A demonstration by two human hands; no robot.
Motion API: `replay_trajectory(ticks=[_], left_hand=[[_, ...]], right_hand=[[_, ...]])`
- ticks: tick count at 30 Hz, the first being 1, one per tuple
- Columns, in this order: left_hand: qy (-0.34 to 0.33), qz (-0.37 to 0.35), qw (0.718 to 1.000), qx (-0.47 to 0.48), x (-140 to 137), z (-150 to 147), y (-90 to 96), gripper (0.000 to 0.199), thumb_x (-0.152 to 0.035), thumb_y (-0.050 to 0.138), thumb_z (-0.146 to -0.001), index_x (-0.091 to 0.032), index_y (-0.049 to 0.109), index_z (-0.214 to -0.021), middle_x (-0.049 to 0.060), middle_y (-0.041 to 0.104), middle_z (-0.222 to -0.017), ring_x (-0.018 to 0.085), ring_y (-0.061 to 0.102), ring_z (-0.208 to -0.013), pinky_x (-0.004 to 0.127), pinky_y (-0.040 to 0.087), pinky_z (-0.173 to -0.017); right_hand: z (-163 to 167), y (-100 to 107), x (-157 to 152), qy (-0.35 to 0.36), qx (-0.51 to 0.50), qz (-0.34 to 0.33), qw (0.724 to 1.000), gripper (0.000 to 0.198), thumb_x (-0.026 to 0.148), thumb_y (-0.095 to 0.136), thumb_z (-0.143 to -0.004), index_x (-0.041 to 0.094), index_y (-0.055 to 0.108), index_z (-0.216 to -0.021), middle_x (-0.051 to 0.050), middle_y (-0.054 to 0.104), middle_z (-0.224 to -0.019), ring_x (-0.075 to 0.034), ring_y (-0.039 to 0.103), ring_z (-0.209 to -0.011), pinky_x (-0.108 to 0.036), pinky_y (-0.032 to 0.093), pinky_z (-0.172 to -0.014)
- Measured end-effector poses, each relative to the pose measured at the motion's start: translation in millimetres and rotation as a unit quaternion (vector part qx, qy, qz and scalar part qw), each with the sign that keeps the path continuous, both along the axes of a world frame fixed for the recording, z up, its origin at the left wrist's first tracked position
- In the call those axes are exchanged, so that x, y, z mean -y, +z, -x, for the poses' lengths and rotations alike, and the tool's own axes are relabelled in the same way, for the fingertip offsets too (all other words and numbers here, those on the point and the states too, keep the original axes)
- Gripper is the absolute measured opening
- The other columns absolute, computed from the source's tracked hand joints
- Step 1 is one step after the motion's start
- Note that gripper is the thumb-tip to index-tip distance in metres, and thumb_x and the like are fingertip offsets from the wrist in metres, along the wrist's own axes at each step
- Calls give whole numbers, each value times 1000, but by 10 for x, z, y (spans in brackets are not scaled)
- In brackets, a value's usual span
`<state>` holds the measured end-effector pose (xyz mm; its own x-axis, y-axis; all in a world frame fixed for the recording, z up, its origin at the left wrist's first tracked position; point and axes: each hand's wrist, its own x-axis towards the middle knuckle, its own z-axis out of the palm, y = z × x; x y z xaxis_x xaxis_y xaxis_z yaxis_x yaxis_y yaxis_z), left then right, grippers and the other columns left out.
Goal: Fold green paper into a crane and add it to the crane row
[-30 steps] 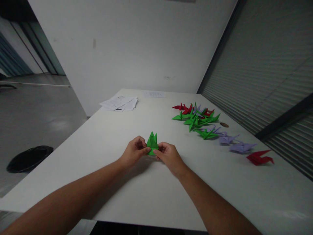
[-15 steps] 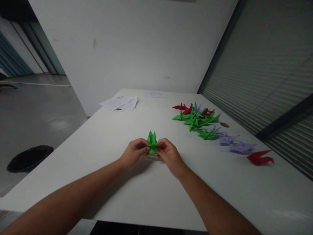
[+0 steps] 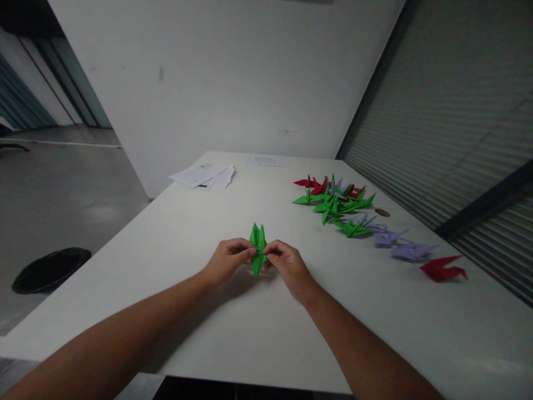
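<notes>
Between my two hands is a green folded origami paper (image 3: pixel 259 251), with two points standing up and one pointed flap hanging down toward me. My left hand (image 3: pixel 229 256) pinches its left edge between thumb and fingers. On the other side, my right hand (image 3: pixel 287 265) grips the right edge at mid-height with its fingertips. The paper is held just above the white table (image 3: pixel 200 328). Some of the fingers behind the paper are hidden.
To the right lie several green paper cranes (image 3: pixel 333 206), purple cranes (image 3: pixel 412 251) and a red crane (image 3: pixel 442 269). A brown disc (image 3: pixel 382 213) lies beside them. Printed sheets (image 3: pixel 202 175) rest at the back left. A black-lined bin (image 3: pixel 50 269) stands on the floor at left.
The front flap of the green paper, folded up across the middle before, now points down toward me. Both hands have stayed in nearly the same place and keep their pinch.
</notes>
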<state>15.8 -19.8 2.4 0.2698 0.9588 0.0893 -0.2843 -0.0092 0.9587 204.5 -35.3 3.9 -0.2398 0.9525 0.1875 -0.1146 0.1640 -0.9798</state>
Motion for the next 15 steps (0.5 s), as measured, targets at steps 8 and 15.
replay_trajectory(ticks=[8, 15], left_hand=[[9, -93, 994, -48, -23, 16, -31, 28, -29, 86, -76, -16, 66, -90, 1, 68, -80, 13, 63, -72, 25, 51, -66], [5, -57, 998, -19, 0, -12, 4, 44, -22, 87, -71, -20, 53, -99, 0, 70, -85, 16, 68, -79, 27, 56, -68]], right_hand=[[11, -117, -39, -48, 40, -30, 998, 28, 34, 72, -84, 25, 49, -96, 4, 54, -82, -13, 55, -66, -24, 48, -56], [27, -104, -20, -36, 26, -29, 999, 31, 35, 71, -86, 27, 54, -111, 2, 58, -88, -14, 59, -69, -26, 54, -59]])
